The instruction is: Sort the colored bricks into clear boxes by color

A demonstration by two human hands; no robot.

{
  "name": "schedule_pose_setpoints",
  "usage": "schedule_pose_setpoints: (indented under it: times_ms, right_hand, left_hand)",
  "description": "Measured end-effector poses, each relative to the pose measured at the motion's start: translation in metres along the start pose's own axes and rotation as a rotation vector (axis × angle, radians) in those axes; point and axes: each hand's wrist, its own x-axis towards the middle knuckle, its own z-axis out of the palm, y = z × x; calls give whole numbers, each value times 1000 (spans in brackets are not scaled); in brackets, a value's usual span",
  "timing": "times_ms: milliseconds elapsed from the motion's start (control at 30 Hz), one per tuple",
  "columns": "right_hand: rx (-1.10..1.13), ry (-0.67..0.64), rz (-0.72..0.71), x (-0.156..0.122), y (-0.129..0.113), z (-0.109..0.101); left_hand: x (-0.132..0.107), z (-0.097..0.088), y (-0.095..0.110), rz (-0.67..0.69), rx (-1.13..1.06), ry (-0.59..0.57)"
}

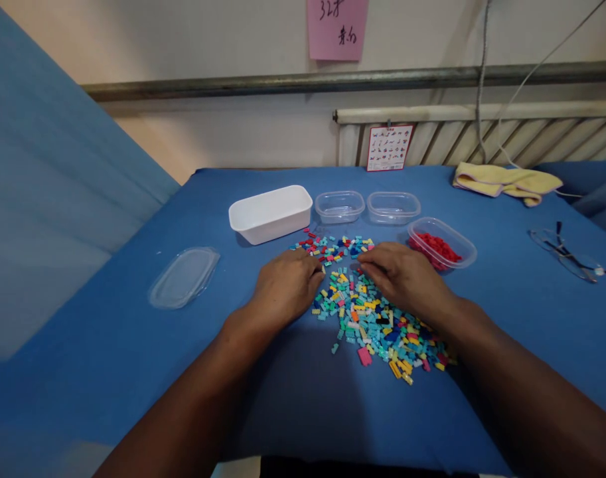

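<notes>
Near the middle of the frame, multicolored toy bricks (362, 312) lay scattered between and below the left hand (287, 284) and right hand (407, 275). Each grip was curled inward with fingertips at the bricks; whether either pinched one, I could not tell. A white bin (275, 226) and two clear tubs (340, 216) stood above the pile, and a tub of red bricks (435, 247) sat just beyond the right hand. The surface (108, 358) offered room at lower left.
</notes>
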Motion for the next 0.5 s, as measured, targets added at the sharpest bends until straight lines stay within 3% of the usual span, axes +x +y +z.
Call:
schedule_pose_setpoints:
  times_ms: [167,300,500]
  right_hand:
    - [-88,-155,4,7,-4,6]
    - [-64,-173,23,2,-8,-1]
    - [-11,-174,111,2,-11,-4]
  left_hand:
    - [1,-3,-9,-27,-73,2]
    - [1,-5,-16,-27,-163,-35]
    - [-2,-2,-11,11,-75,-28]
